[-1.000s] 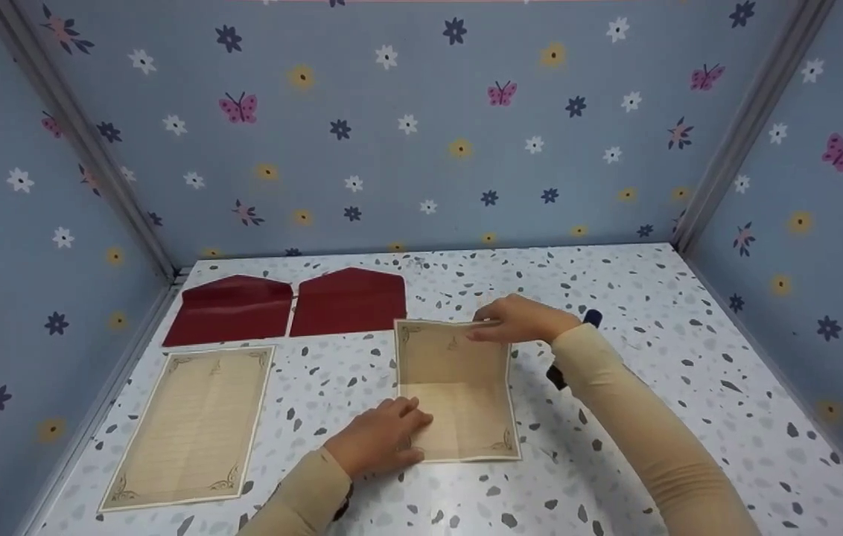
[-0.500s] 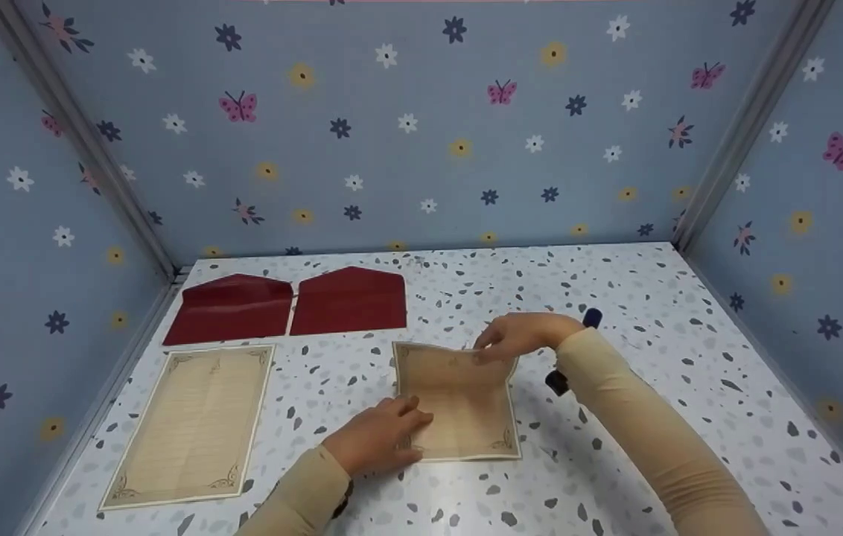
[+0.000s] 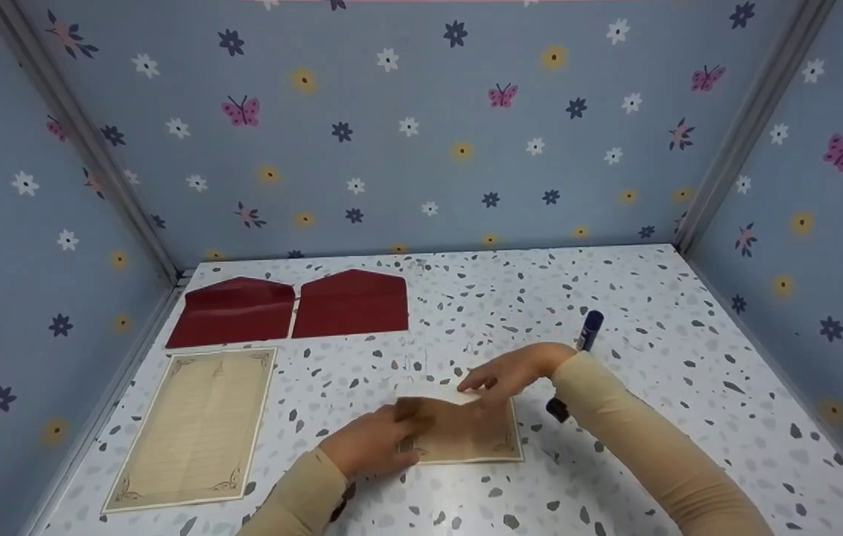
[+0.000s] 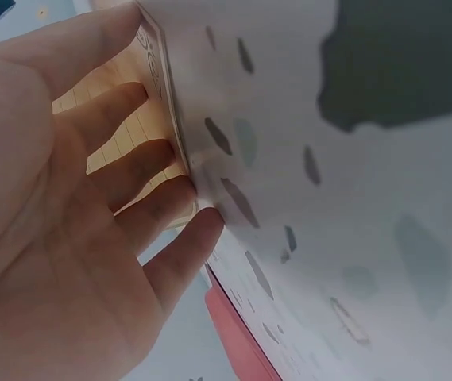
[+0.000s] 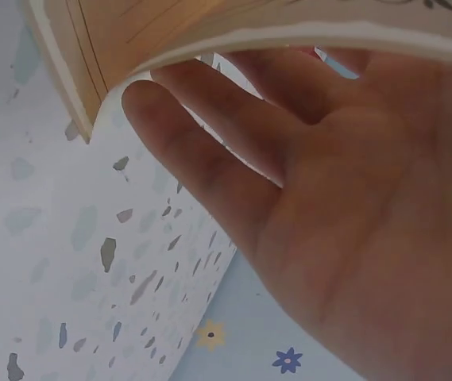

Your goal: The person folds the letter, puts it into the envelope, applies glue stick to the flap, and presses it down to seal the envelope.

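Observation:
A cream sheet of letter paper [image 3: 462,439] with a printed corner border lies bent over in front of me, its far half lifted and curling toward the near half. My right hand [image 3: 514,376] pinches the far edge; in the right wrist view its fingers [image 5: 210,159] are behind the paper, and the thumb is hidden. My left hand [image 3: 373,443] rests on the sheet's left side with fingers extended, as the left wrist view also shows, the fingers [image 4: 138,163] spread at the paper's edge. A second, lined letter sheet [image 3: 194,428] lies flat at the left.
Two dark red envelopes [image 3: 235,316] with raised flaps lie side by side at the back left. A dark blue tube [image 3: 590,327] is partly hidden behind my right wrist, with a black end [image 3: 558,409] showing below. Flower-patterned walls [image 3: 421,164] enclose the speckled table [image 3: 637,298].
My right hand has brought the far edge of the letter paper down toward me, so the sheet has gone from half raised to bent over. My left hand has stayed in place.

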`<move>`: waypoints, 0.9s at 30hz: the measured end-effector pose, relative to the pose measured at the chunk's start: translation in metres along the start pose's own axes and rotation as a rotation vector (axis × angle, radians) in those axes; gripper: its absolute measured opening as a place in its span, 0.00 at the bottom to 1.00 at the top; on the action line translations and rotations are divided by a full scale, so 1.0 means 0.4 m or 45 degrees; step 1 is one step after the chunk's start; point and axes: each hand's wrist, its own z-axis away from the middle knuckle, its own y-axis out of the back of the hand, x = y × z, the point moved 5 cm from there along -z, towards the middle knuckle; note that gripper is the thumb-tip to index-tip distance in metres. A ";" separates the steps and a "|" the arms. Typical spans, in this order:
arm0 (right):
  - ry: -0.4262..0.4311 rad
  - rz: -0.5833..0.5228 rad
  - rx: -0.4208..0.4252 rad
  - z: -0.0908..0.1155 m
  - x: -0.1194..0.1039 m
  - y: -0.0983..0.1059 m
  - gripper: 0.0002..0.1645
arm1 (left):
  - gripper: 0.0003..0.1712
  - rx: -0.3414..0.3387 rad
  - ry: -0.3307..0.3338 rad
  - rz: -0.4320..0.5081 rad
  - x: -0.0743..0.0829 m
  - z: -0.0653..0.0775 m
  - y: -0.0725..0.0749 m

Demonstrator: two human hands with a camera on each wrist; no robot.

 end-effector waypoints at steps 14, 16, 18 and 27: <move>-0.121 0.172 0.136 -0.005 0.000 -0.029 0.47 | 0.39 0.075 0.007 0.244 -0.029 0.004 0.001; -0.122 0.197 0.148 -0.004 -0.003 -0.031 0.46 | 0.37 0.105 -0.036 0.230 -0.031 0.006 0.006; -0.129 0.200 0.158 -0.003 -0.005 -0.033 0.45 | 0.35 0.124 -0.051 0.207 -0.036 0.009 0.012; -0.170 0.189 0.163 0.003 -0.013 -0.036 0.44 | 0.07 0.212 -0.029 0.201 -0.067 0.034 0.067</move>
